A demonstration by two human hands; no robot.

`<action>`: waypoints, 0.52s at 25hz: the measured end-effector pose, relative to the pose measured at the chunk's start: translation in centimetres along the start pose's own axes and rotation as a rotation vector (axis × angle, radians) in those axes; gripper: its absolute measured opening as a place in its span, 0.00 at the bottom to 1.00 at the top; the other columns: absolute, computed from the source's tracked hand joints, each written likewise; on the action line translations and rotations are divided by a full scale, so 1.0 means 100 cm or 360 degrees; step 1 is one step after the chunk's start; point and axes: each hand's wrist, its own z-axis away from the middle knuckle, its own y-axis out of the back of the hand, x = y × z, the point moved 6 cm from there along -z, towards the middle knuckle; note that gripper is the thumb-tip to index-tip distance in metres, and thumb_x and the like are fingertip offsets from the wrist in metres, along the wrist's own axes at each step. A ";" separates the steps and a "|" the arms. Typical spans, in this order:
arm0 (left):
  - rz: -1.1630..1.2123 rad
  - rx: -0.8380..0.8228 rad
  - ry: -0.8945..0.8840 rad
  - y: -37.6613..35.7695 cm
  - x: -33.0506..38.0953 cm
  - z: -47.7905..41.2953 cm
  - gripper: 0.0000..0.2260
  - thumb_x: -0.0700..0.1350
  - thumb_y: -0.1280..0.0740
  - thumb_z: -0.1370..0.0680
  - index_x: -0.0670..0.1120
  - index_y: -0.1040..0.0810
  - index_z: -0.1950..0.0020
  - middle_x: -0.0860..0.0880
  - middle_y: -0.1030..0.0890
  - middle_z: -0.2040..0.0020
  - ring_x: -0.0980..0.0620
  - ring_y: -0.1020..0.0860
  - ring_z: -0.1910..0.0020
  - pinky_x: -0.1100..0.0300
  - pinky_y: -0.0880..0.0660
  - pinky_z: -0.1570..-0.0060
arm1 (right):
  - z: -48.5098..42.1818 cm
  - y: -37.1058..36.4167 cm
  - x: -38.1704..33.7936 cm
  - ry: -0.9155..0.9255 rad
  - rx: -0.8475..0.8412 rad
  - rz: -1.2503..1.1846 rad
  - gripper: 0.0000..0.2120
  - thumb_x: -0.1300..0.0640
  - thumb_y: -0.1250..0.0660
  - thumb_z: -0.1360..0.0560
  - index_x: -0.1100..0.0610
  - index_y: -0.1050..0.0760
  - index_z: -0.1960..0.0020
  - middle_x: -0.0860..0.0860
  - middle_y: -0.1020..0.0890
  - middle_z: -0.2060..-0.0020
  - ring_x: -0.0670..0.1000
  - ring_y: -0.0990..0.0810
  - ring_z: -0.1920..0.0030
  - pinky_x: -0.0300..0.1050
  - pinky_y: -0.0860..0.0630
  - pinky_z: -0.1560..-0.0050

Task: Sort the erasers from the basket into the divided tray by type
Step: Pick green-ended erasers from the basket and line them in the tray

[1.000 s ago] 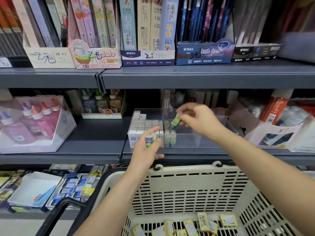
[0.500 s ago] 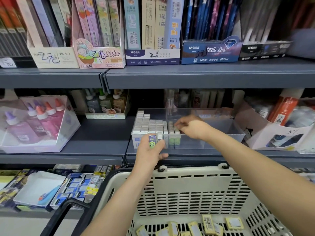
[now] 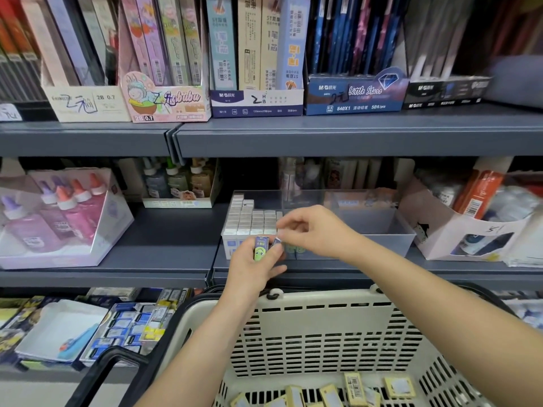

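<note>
Left hand (image 3: 252,270): centre of the frame, fingers curled round a green eraser (image 3: 261,248), which stands upright with its printed face toward the camera.
Right hand (image 3: 316,230): just right of the left hand, thumb and forefinger pinching a second eraser (image 3: 277,241) that stands touching the green one.
Tray (image 3: 379,227): clear and divided, on the middle shelf (image 3: 164,245) right behind both hands. White erasers (image 3: 249,218) fill its left compartment in rows.
Basket (image 3: 323,333): cream, in the lower frame under the arms. Yellow erasers (image 3: 354,386) lie on its bottom.

Upright green-faced eraser (image 3: 261,248) before clear tray (image 3: 382,245); yellow erasers (image 3: 352,384) lie in basket (image 3: 323,333).
</note>
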 end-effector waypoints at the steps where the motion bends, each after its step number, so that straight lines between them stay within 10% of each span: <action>1: -0.0003 -0.0005 0.0002 0.000 0.000 0.000 0.03 0.40 0.34 0.23 0.44 0.24 0.50 0.44 0.18 0.53 0.50 0.19 0.51 0.62 0.22 0.58 | 0.002 -0.001 -0.002 -0.0012 -0.0024 -0.0072 0.05 0.54 0.30 0.28 0.53 0.19 0.53 0.41 0.20 0.65 0.35 0.23 0.66 0.30 0.28 0.60; 8: 0.0114 -0.0120 0.0056 -0.002 0.000 -0.001 0.06 0.43 0.36 0.22 0.44 0.25 0.46 0.46 0.18 0.52 0.53 0.18 0.55 0.61 0.22 0.60 | 0.002 0.012 -0.001 -0.0082 -0.0188 -0.0396 0.05 0.66 0.33 0.26 0.57 0.23 0.55 0.52 0.18 0.62 0.41 0.19 0.66 0.37 0.21 0.59; 13: 0.0081 0.0024 0.0042 0.004 -0.002 -0.003 0.04 0.47 0.37 0.21 0.50 0.25 0.48 0.55 0.29 0.71 0.58 0.33 0.74 0.65 0.35 0.76 | -0.025 0.063 0.032 -0.0429 0.0563 -0.0367 0.12 0.70 0.41 0.26 0.56 0.24 0.61 0.60 0.17 0.52 0.54 0.18 0.60 0.45 0.23 0.52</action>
